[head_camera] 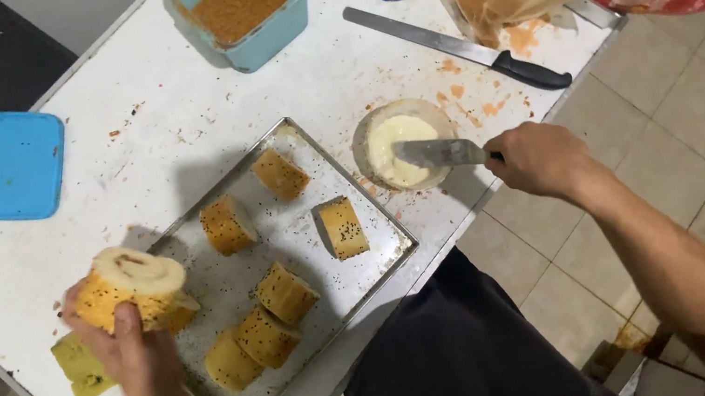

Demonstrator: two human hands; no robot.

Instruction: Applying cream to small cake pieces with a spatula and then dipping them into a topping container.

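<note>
Left hand (126,342): fingers wrapped tight round a seeded golden bread roll with pale cut face (133,287), lifted over the near-left edge of the tray.
Right hand (540,161): fist closed on the handle of a small flat-bladed metal spatula (440,153), blade tip dipped in the bowl.
Bowl: small round clear bowl of pale cream (402,145), just right of the tray's far corner.
Tray: rectangular metal baking tray (384,249), set diagonally on the white table (169,114), holding six cut seeded roll pieces (343,226).
Far side: teal plastic tub of orange crumbs (242,3); long black-handled knife (461,47) to the right of it.
Far left: blue square plastic lid (5,165), well apart from the tray.
Near left: yellow sponge (79,366), partly under the left hand.
</note>
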